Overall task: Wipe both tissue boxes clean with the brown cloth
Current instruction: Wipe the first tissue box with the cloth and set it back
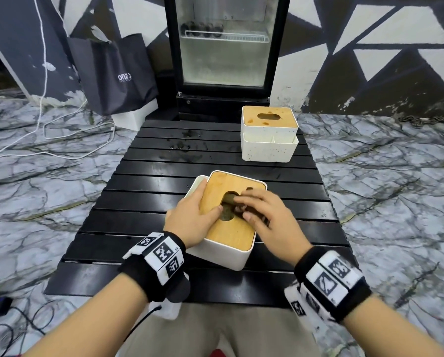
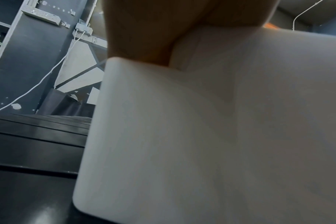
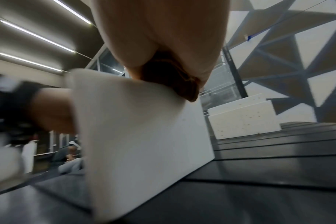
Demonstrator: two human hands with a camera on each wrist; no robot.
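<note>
Where the black slatted table (image 1: 143,181) stands on a marbled grey-and-white floor (image 1: 385,176), the near tissue box (image 1: 223,251) sits toward its front edge, turned at an angle, white-walled with a wooden lid (image 1: 231,230). The left hand (image 1: 190,215) lies over the box's left side, fingers laid fairly straight along the lid's edge and the thumb reaching toward the oval slot, steadying rather than clutching. The right hand (image 1: 264,215) presses the brown cloth (image 1: 228,202) onto the lid beside the slot, fingers bent down over it; in the right wrist view the cloth (image 3: 182,84) shows bunched under the fingertips at the box's top edge. The second tissue box (image 1: 268,135) stands well apart at the far right of the table, its wooden lid marked with reddish stains (its white walls are speckled too). Dull smudges show on the slats to its left. Behind the table rises a glass-door fridge (image 1: 226,42) with a wire shelf, backed by a wall (image 1: 396,34) painted in dark and white triangles. A dark tote bag (image 1: 112,73) leans at the left, and white cables (image 1: 43,73) trail down the wall and across the floor. Both wrists wear black bands with printed markers.
</note>
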